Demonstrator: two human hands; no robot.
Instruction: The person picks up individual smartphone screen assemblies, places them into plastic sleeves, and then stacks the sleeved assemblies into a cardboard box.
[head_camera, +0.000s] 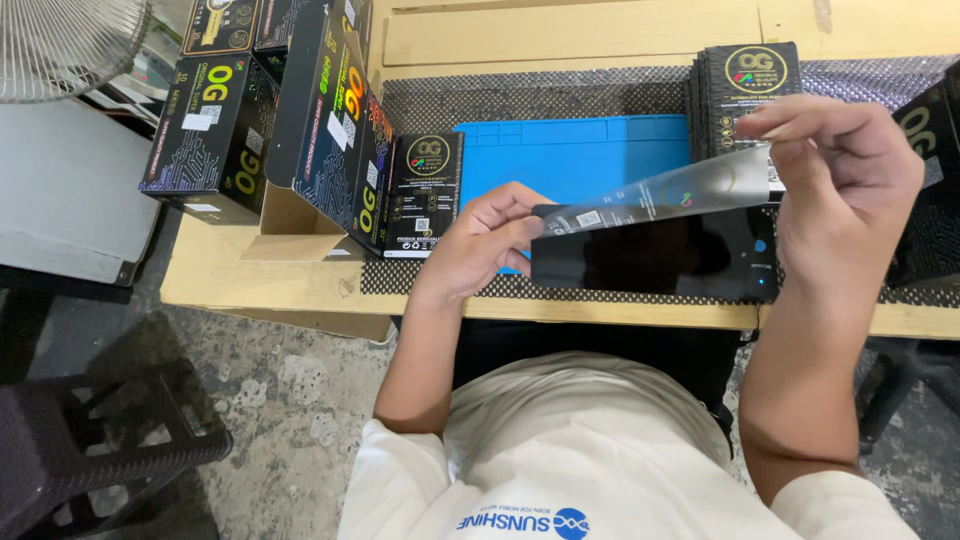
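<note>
From up here I see the left hand pinching the near-left end of a dark glass panel, which is held just above the near edge of the surface, over a textured black mat. The right hand has its grip pressed together on the far end of a clear film that is lifting off the panel in a shallow arc. The film's other end stays low by the left fingertips.

My worry is the film. Pulled at too steep an angle or with a jerk, it could crease, spring back and stick to the glass again, or pick up dust from the mat. The left grip covers only one corner, so the panel could twist or slip towards the near edge and drop to the floor.

I cannot tell whether the film is still bonded at the left end, since the fingers cover that spot. The right end of the panel sits behind the right palm. A stack of black packets far right is partly hidden by the film and hand, and the blue mat is cut off behind both. Black cartons at far left run out of view.
</note>
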